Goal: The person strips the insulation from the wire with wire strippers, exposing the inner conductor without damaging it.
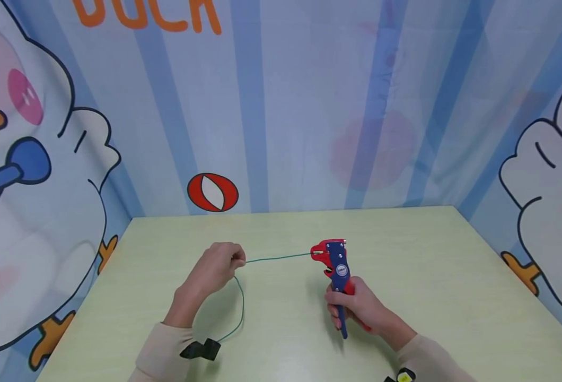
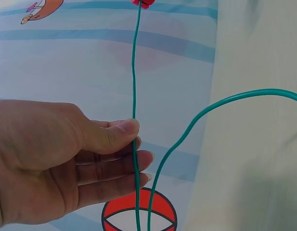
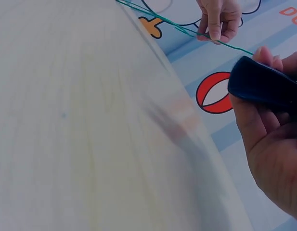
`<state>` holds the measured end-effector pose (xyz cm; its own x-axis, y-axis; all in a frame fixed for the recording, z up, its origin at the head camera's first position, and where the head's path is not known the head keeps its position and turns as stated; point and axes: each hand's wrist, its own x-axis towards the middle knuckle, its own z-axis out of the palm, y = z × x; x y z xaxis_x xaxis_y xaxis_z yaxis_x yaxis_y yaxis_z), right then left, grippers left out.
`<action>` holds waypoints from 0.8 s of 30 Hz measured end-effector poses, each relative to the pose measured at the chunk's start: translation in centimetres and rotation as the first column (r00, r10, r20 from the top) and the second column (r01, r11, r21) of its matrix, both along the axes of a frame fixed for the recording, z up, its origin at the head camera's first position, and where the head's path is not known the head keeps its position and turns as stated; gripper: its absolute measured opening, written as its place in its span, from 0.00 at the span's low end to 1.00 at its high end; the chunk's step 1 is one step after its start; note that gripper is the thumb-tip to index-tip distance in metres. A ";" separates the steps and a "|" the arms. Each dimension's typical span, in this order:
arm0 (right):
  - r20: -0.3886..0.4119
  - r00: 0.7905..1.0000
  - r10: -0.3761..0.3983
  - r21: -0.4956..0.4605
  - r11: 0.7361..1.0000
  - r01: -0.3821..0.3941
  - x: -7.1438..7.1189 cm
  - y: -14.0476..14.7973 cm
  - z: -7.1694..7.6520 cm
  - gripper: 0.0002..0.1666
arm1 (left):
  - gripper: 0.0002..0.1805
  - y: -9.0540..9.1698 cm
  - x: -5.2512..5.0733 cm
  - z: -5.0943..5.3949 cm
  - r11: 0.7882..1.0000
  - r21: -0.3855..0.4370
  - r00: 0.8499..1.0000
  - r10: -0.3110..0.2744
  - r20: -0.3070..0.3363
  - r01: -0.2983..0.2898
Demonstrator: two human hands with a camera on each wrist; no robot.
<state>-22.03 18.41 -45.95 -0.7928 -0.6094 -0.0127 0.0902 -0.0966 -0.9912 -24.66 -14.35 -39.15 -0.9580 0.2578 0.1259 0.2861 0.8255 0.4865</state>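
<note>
A thin green wire [image 1: 279, 258] runs nearly straight from my left hand [image 1: 214, 269] to the jaws of a red and blue wire stripper [image 1: 339, 265]. Thumb and fingers of my left hand [image 2: 66, 161] pinch the wire [image 2: 134, 82] in the left wrist view, and its other part loops down below the hand. My right hand [image 1: 359, 305] grips the stripper's handles, its head pointing away from me and upward. In the right wrist view the dark blue handle [image 3: 264, 84] lies in my right hand [image 3: 278, 159]; the wire's end inside the jaws cannot be made out.
Both hands are above a pale yellow-green table [image 1: 281, 228]. A striped blue curtain [image 1: 300, 106] with printed ducks stands behind and at both sides. A black wrist mount [image 1: 202, 349] is at my left sleeve, close to the hanging wire loop.
</note>
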 end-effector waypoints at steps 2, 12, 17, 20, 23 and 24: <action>-0.003 1.000 -0.012 0.009 1.000 0.012 0.0 0.0 -0.1 0.05 | 0.02 0.0 0.0 -0.1 1.000 0.000 1.000 -0.009 -0.008 0.009; 0.025 0.997 -0.074 0.052 0.996 0.073 0.3 -0.2 -0.2 0.06 | 0.00 0.1 0.3 -0.3 1.000 -0.018 1.000 -0.012 -0.004 0.012; 0.070 0.983 -0.167 0.116 0.980 0.158 0.4 -0.1 -0.4 0.05 | 0.03 0.4 0.1 -0.7 0.999 -0.038 1.000 -0.004 0.031 0.005; 0.062 0.986 -0.157 0.116 0.982 0.149 0.2 0.0 -0.3 0.05 | 0.02 0.5 0.0 -0.7 0.999 -0.041 1.000 -0.003 0.025 0.004; 0.059 0.990 -0.129 0.093 0.988 0.124 0.1 0.2 -0.1 0.05 | 0.02 0.5 0.0 -0.6 0.999 -0.036 1.000 0.001 0.023 0.000; 0.058 0.991 -0.120 0.081 0.990 0.115 0.0 0.3 0.0 0.06 | 0.02 0.5 0.0 -0.6 0.999 -0.035 1.000 0.001 0.020 -0.001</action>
<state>-22.04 18.68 -45.99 -0.8550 -0.5072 -0.1082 0.1447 -0.0330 -0.9889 -24.70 -13.85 -39.75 -0.9605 0.2606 0.0973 0.2755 0.8422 0.4635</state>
